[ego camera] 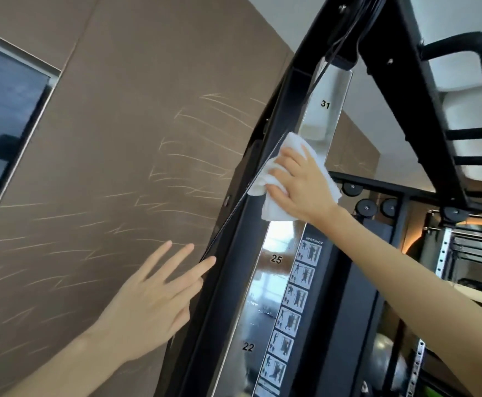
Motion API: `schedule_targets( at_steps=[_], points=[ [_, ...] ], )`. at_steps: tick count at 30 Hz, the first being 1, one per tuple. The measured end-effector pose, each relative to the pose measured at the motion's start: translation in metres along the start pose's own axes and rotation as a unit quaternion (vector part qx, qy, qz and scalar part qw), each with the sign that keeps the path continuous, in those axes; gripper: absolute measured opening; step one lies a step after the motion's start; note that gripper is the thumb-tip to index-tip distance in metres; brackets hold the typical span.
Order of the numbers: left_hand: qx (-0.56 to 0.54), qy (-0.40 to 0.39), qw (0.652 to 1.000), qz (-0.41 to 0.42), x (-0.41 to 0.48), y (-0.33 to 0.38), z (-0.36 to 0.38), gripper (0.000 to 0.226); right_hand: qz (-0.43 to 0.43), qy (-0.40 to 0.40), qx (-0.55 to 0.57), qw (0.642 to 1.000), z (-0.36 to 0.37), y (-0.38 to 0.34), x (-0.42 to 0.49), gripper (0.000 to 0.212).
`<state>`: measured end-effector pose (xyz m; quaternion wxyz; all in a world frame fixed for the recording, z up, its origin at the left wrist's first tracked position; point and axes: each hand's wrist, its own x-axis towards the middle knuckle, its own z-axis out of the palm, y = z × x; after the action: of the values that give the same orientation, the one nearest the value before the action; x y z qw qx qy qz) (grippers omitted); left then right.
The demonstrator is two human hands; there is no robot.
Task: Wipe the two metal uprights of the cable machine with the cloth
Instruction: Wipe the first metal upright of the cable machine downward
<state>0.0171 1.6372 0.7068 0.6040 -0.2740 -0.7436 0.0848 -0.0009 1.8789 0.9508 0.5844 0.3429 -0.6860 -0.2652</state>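
A folded white terry cloth [274, 179] is pressed flat against a tall, mirror-polished chrome metal upright [324, 110] of the black-framed cable machine [423, 90], approx. midway between the printed numbers 31 above and 25 below. The cloth is held by the right hand [299, 184], palm toward the metal, fingers spread lightly over the fabric and curled round its left edge — the thumb can't be seen. The cloth's lower corner hangs just below the wrist, overlapping the upright's face.

The left hand [151, 305] is raised lower down and to the left, empty, fingers straight and fanned wide; its index fingertip is near or touching a thin black cable [265, 170] that runs diagonally along the frame's left edge — contact can't be told for certain.

Only one upright is clearly seen in the head view. A strip of black-and-white exercise pictogram labels [294, 308] is fixed just right of the chrome face, w/ the number 22 further down. Behind the machine, a brown wall panel [125, 138] marked by pale scratches is seen, and a curved black padded grip bar [468, 55] projects at upper right.
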Motion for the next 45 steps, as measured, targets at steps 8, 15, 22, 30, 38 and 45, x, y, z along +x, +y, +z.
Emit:
schedule_targets(
  at_steps=[8, 15, 22, 30, 38, 45],
  points=[
    [-0.001, -0.004, 1.000, -0.010, -0.002, 0.003, -0.006, 0.041, -0.098, -0.046, 0.083, 0.991, 0.028, -0.113, -0.104, 0.027],
    [0.012, -0.018, 1.000, -0.003, -0.003, 0.004, -0.010, 0.042, -0.019, -0.009, 0.033, 0.999, 0.017, -0.049, -0.058, 0.032],
    [0.028, -0.014, 0.999, -0.011, -0.001, 0.007, -0.013, 0.037, 0.019, -0.002, 0.077, 0.997, 0.041, -0.123, -0.135, 0.043],
    [0.051, -0.055, 0.997, -0.014, 0.002, 0.011, -0.022, 0.038, 0.136, 0.083, 0.100, 0.982, 0.027, -0.051, -0.113, 0.041],
    [0.087, -0.066, 0.993, -0.041, 0.002, 0.021, -0.023, 0.039, 0.053, 0.029, 0.192, 0.979, 0.060, -0.141, -0.190, 0.044],
    [0.131, -0.102, 0.986, -0.019, 0.012, 0.032, -0.028, 0.044, 0.158, 0.159, 0.263, 0.938, 0.050, -0.071, -0.113, 0.040]
  ],
)
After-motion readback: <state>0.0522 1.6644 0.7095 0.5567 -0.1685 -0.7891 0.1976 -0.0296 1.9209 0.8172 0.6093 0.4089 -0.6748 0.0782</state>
